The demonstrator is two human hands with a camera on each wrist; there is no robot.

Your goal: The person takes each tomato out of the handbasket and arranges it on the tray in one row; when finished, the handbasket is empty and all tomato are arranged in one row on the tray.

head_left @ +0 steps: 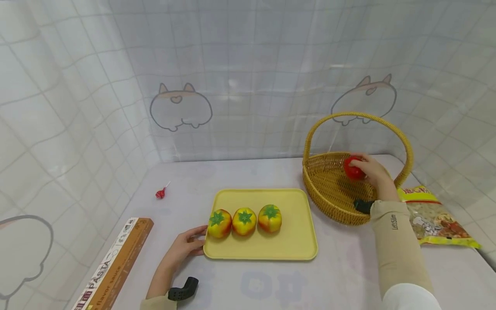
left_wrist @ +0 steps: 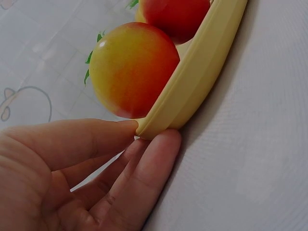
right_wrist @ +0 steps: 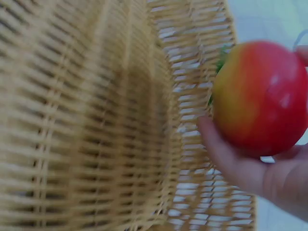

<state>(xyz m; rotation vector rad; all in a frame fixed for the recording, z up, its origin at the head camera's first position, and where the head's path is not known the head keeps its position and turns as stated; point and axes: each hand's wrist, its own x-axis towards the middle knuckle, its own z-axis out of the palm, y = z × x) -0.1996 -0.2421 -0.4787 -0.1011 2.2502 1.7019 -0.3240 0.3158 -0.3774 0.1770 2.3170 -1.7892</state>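
Note:
My left hand (head_left: 187,247) pinches the left edge of a yellow tray (head_left: 294,224), its thumb on the rim and fingers against the outer side, as the left wrist view shows. Three yellow-and-red tomatoes with green leafy tops stand in a row on the tray: a left tomato (head_left: 219,224), a middle tomato (head_left: 244,221) and a right tomato (head_left: 270,218). My right hand (head_left: 373,170) is inside a wicker basket (head_left: 323,189), gripping a red tomato (right_wrist: 262,98) above the woven bottom. Its green top faces the basket wall in the right wrist view.
The basket's tall handle (head_left: 358,114) arches over the right arm. A yellow-edged food packet (head_left: 435,217) lies right of the basket. At the left are a red wrapped lollipop (head_left: 160,193) and a long pasta box (head_left: 116,267). Tiled-pattern sheeting (head_left: 240,86) closes the back and sides.

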